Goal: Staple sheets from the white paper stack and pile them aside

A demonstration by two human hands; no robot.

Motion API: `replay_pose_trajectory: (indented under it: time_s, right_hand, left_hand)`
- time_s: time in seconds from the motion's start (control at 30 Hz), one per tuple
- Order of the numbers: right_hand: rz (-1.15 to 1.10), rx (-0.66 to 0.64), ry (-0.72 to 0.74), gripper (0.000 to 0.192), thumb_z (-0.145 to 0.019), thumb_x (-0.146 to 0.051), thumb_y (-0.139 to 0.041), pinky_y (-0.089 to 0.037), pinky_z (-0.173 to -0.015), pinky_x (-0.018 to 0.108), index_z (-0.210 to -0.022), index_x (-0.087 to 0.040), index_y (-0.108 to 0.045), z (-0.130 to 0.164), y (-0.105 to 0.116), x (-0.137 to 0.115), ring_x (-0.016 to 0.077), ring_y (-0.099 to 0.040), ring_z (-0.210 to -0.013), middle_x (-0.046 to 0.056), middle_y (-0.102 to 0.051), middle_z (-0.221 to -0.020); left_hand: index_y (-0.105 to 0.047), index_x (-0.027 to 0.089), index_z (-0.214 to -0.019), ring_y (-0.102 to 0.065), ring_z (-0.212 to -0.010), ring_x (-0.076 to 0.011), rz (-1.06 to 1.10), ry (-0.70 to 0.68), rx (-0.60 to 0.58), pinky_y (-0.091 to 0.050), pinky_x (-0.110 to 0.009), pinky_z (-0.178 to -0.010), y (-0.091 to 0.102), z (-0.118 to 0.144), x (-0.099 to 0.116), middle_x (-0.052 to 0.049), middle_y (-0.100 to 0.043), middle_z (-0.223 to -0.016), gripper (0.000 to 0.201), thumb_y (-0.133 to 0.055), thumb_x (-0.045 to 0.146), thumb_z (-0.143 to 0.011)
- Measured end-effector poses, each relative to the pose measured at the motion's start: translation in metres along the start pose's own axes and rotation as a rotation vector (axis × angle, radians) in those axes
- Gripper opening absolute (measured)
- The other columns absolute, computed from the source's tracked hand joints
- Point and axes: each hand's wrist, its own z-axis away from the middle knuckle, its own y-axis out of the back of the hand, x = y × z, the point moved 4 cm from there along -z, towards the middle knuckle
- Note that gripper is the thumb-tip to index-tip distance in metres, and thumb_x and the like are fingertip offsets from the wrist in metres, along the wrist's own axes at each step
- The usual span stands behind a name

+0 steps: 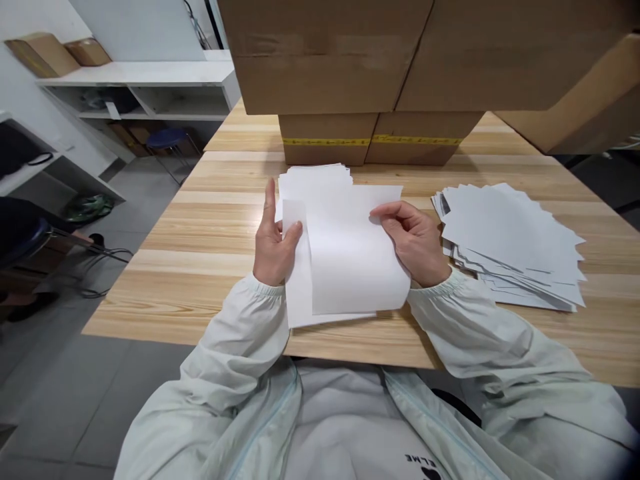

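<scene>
A white paper sheet (350, 253) is folded over in front of me on the wooden table (210, 227). My left hand (273, 243) pinches its left edge, thumb on top. At the sheet's upper right edge, my right hand (415, 240) grips the folded-over flap and holds it curled. Behind the sheet lies a small stack of white sheets (315, 177). To the right of my right hand rests a fanned pile of folded white papers (510, 243).
Cardboard boxes (370, 140) with yellow tape stand at the table's back, with larger boxes (400, 53) stacked above. White shelves (140, 87) and a blue stool (167, 140) stand at the left. Cables (105, 257) lie on the grey floor.
</scene>
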Motion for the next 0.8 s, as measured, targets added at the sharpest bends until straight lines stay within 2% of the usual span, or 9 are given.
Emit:
replay_pose_trajectory:
  time_s: [0.03,0.1,0.17,0.2,0.3,0.4,0.6,0.7,0.8]
  right_hand:
    - [-0.011,-0.001,-0.009,0.013,-0.079,-0.020,-0.063,-0.039,-0.062,0.025,-0.083,-0.021,-0.074,-0.001,-0.003,0.001,0.0111,-0.053,-0.069,0.000,-0.068,-0.081]
    - [-0.051,-0.005,-0.053,0.012,-0.077,-0.021,-0.063,-0.038,-0.060,0.025,-0.082,-0.021,-0.074,-0.002,-0.008,0.005,0.0105,-0.052,-0.066,-0.001,-0.067,-0.079]
    - [-0.095,-0.006,-0.113,0.011,-0.074,-0.022,-0.065,-0.036,-0.057,0.024,-0.081,-0.020,-0.073,0.000,-0.011,0.011,0.0096,-0.049,-0.063,-0.001,-0.065,-0.076]
    - [-0.112,-0.007,-0.144,0.011,-0.073,-0.023,-0.066,-0.035,-0.056,0.023,-0.080,-0.020,-0.073,0.000,-0.013,0.015,0.0091,-0.048,-0.061,-0.002,-0.064,-0.074]
    - [-0.143,-0.006,-0.241,0.012,-0.068,-0.025,-0.068,-0.032,-0.053,0.023,-0.078,-0.020,-0.072,0.003,-0.014,0.026,0.0083,-0.043,-0.057,-0.003,-0.061,-0.069]
    - [-0.159,-0.004,-0.308,0.013,-0.064,-0.027,-0.069,-0.032,-0.053,0.023,-0.076,-0.020,-0.071,0.005,-0.014,0.035,0.0088,-0.044,-0.057,-0.003,-0.062,-0.069]
    - [-0.181,-0.007,-0.359,0.015,-0.060,-0.029,-0.070,-0.033,-0.053,0.023,-0.073,-0.021,-0.070,0.008,-0.016,0.040,0.0095,-0.045,-0.058,-0.003,-0.062,-0.069]
    - [-0.183,-0.004,-0.359,0.015,-0.059,-0.029,-0.070,-0.034,-0.055,0.024,-0.072,-0.021,-0.070,0.009,-0.016,0.040,0.0097,-0.046,-0.060,-0.002,-0.063,-0.071]
    - [-0.178,-0.010,-0.355,0.015,-0.059,-0.029,-0.070,-0.034,-0.055,0.024,-0.072,-0.021,-0.070,0.009,-0.016,0.041,0.0102,-0.046,-0.060,-0.002,-0.062,-0.070]
  left_hand:
    - [-0.055,0.030,-0.142,-0.069,-0.105,-0.0202,0.010,0.007,0.035,-0.055,-0.031,-0.091,0.003,0.000,-0.001,-0.007,-0.069,-0.133,0.069,-0.079,0.038,-0.078]
    - [-0.076,0.024,-0.113,-0.071,-0.089,-0.0182,0.036,0.055,0.055,-0.055,-0.028,-0.081,0.005,0.000,-0.002,-0.006,-0.078,-0.109,0.040,-0.080,0.032,-0.074]
    - [-0.080,0.019,-0.084,-0.069,-0.074,-0.0162,0.110,0.183,0.010,-0.053,-0.027,-0.071,0.003,0.001,-0.004,-0.004,-0.078,-0.085,0.019,-0.082,0.028,-0.067]
    - [-0.079,0.018,-0.078,-0.067,-0.068,-0.0154,0.167,0.264,-0.032,-0.052,-0.027,-0.066,0.000,0.003,-0.004,-0.003,-0.077,-0.078,0.017,-0.083,0.027,-0.064]
    - [-0.078,0.017,-0.079,-0.066,-0.065,-0.0161,0.325,0.420,-0.146,-0.050,-0.028,-0.062,-0.009,0.009,0.000,-0.004,-0.075,-0.075,0.029,-0.085,0.040,-0.064]
    - [-0.074,0.016,-0.071,-0.065,-0.063,-0.0151,0.364,0.416,-0.188,-0.048,-0.027,-0.060,-0.015,0.012,0.005,-0.003,-0.071,-0.068,0.044,-0.083,0.058,-0.066]
    - [-0.061,0.016,-0.055,-0.058,-0.060,-0.0086,0.339,0.392,-0.210,-0.046,-0.021,-0.062,-0.018,0.015,0.005,0.003,-0.060,-0.056,0.048,-0.087,0.055,-0.062]
    - [-0.067,0.017,-0.061,-0.060,-0.062,-0.0103,0.335,0.415,-0.206,-0.047,-0.022,-0.063,-0.018,0.016,0.002,0.003,-0.061,-0.057,0.044,-0.088,0.055,-0.061]
    - [-0.075,0.017,-0.076,-0.064,-0.068,-0.0126,0.352,0.430,-0.199,-0.048,-0.023,-0.065,-0.018,0.016,-0.002,0.000,-0.069,-0.067,0.043,-0.089,0.054,-0.059]
